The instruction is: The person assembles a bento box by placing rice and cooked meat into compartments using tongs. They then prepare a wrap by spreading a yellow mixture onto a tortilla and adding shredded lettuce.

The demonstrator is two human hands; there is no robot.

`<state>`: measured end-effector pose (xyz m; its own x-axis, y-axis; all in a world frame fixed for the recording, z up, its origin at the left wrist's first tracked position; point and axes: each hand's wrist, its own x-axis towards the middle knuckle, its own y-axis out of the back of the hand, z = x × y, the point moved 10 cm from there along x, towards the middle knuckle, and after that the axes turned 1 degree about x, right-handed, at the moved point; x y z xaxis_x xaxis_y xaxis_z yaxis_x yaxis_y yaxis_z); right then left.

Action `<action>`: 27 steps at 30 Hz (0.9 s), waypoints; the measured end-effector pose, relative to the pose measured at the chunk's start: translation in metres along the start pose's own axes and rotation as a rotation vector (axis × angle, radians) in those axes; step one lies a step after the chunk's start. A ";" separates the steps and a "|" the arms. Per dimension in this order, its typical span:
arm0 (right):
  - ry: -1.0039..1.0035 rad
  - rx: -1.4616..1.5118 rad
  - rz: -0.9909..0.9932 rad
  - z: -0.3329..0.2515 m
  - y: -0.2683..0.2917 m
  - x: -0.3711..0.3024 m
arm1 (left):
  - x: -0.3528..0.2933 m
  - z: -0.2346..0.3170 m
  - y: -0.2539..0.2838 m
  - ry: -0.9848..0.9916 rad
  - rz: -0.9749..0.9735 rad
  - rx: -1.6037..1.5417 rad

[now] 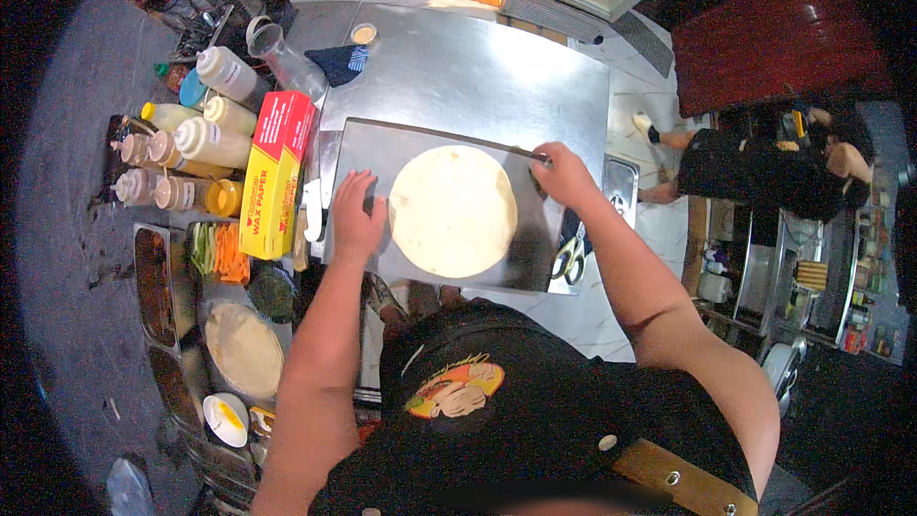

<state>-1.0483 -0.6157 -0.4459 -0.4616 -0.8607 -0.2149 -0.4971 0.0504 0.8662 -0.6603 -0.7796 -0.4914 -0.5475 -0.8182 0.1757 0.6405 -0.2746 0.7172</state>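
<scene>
- We're at the shiny steel table (516, 76)!
- Flat on it, we see a grey board (382, 145).
- Beyond, we spot a dark cloth (332, 65) beside a small cup (363, 33).

The tortilla (454, 212) is round, pale and whole, with a few light brownish patches; it lies flat on the grey board (384, 145), which rests on the table (449, 57).

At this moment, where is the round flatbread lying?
In the head view, the round flatbread lies near the middle, on the grey rectangular board, between the left hand and the right hand.
</scene>
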 end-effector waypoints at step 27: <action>0.097 -0.339 -0.739 -0.095 -0.105 -0.247 | -0.441 -0.138 0.076 0.277 -0.813 -0.449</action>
<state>-0.8125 -0.4569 -0.4412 -0.0288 -0.6524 -0.7573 -0.3921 -0.6896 0.6089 -0.2960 -0.5089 -0.6076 -0.8044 -0.3676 -0.4667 0.3001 -0.9294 0.2148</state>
